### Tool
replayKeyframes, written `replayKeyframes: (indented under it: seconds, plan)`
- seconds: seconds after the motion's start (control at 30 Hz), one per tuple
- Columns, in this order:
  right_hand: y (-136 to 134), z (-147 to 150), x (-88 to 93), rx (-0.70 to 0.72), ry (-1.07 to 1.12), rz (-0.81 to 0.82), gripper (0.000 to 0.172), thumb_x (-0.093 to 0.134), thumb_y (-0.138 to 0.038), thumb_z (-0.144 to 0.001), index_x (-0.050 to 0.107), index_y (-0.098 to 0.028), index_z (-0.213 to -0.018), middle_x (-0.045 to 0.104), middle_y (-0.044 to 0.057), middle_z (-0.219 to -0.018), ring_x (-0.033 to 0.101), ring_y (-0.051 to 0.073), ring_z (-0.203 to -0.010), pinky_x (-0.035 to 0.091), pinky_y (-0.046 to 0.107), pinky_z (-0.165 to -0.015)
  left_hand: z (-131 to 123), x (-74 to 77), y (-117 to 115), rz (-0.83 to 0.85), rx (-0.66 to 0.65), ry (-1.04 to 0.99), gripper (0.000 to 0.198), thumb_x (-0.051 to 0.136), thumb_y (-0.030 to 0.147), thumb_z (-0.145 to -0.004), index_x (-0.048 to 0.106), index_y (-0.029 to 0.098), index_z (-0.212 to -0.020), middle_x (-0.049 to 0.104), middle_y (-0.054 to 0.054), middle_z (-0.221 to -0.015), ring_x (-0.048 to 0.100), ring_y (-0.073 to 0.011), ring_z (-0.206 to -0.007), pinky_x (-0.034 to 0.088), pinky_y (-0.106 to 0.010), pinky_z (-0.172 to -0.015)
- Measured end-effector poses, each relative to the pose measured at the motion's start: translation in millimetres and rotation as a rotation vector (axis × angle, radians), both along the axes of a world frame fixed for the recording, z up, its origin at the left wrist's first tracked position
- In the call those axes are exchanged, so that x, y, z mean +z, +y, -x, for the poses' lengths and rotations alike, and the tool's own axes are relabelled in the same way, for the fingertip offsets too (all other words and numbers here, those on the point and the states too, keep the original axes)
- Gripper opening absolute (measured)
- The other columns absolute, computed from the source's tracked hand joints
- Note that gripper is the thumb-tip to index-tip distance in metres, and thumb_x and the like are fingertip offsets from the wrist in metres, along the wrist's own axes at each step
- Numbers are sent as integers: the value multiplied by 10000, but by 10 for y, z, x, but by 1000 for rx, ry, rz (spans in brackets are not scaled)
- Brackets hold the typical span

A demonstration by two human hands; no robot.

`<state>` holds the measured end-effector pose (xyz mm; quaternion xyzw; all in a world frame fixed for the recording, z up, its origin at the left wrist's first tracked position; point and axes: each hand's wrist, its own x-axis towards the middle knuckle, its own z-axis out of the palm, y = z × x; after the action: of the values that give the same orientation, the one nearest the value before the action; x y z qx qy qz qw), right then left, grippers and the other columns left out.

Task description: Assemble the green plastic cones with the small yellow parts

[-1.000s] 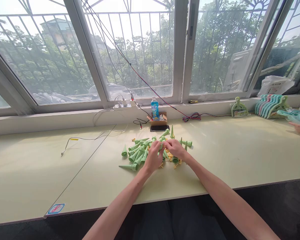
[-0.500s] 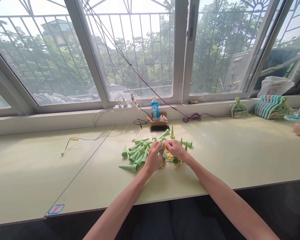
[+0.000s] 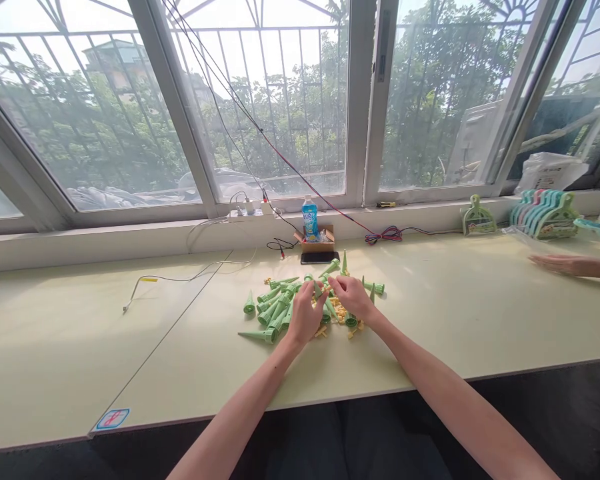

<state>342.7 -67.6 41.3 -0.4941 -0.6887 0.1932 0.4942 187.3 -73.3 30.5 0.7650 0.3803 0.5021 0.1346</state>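
Observation:
My left hand [image 3: 306,315] is closed around a green plastic watering spike [image 3: 317,289], whose pointed end shows above the fingers. Just to its right, my right hand [image 3: 351,297] has its fingers pinched together close to that spike; what sits between the fingertips is too small to make out. A pile of similar green spikes [image 3: 279,308] lies to the left of and behind my hands, some on their sides and a few upright. Small yellow plastic pieces [image 3: 341,311] are scattered beneath and around my right hand.
Behind the pile are a black phone [image 3: 320,258], a small cardboard box [image 3: 316,246] and a blue bottle [image 3: 309,220]. Cables [image 3: 384,235] lie along the sill. Toward the right stand small dustpan sets [image 3: 545,217], with another person's hand [image 3: 560,264] on the table.
My hands have moved slightly apart, and the spike's tip now shows in my left hand. At the right, the other person's hand has slid left, flat along the table.

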Motion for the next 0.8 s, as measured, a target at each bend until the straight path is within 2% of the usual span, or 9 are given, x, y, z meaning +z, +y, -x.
replayKeyframes:
  seconds: [0.1, 0.27, 0.4, 0.5, 0.6, 0.8]
  plan:
    - [-48, 3, 38, -8, 40, -49, 492, 419, -563, -937, 334, -209, -606, 324, -46, -539, 295, 110, -522, 261, 260, -514, 7, -2, 11, 21, 11, -45, 74, 551, 270, -916, 577, 205, -937, 640, -48, -966, 614, -184, -876, 530, -336, -783]
    - [-122, 14, 71, 129, 66, -56, 380, 470, -560, -929, 543, -201, -826, 435, -44, -570, 369, 114, -502, 298, 249, -505, 16, -7, 10, 58, 7, 2, 82, 564, 275, -901, 562, 207, -946, 648, -31, -931, 609, -178, -841, 523, -337, -775]
    - [-144, 34, 58, 218, 62, -51, 357, 556, -552, -884, 576, -201, -942, 465, -48, -596, 383, 108, -493, 327, 244, -506, 15, -9, 7, 44, 1, 39, 93, 554, 246, -889, 559, 209, -974, 652, -32, -916, 611, -180, -814, 507, -340, -775]
    - [-142, 56, 41, 256, 36, -60, 338, 589, -532, -865, 592, -199, -926, 495, -43, -604, 374, 102, -489, 329, 240, -505, 11, -2, 0, 30, 10, 50, 120, 554, 209, -870, 566, 211, -989, 662, -38, -922, 622, -193, -840, 492, -336, -774]
    - [-131, 72, 24, 239, 2, -96, 295, 575, -487, -883, 608, -195, -869, 505, -36, -582, 382, 107, -500, 331, 241, -518, 9, -1, -2, 31, -3, 47, 120, 552, 205, -865, 574, 213, -983, 667, -38, -914, 629, -197, -851, 489, -333, -773]
    - [-117, 70, 5, 229, -19, -105, 257, 535, -436, -912, 618, -194, -886, 558, -15, -618, 421, 116, -514, 361, 249, -548, 17, -26, 21, 18, -10, 47, 112, 568, 204, -858, 579, 215, -968, 671, -39, -938, 624, -193, -857, 489, -333, -781]
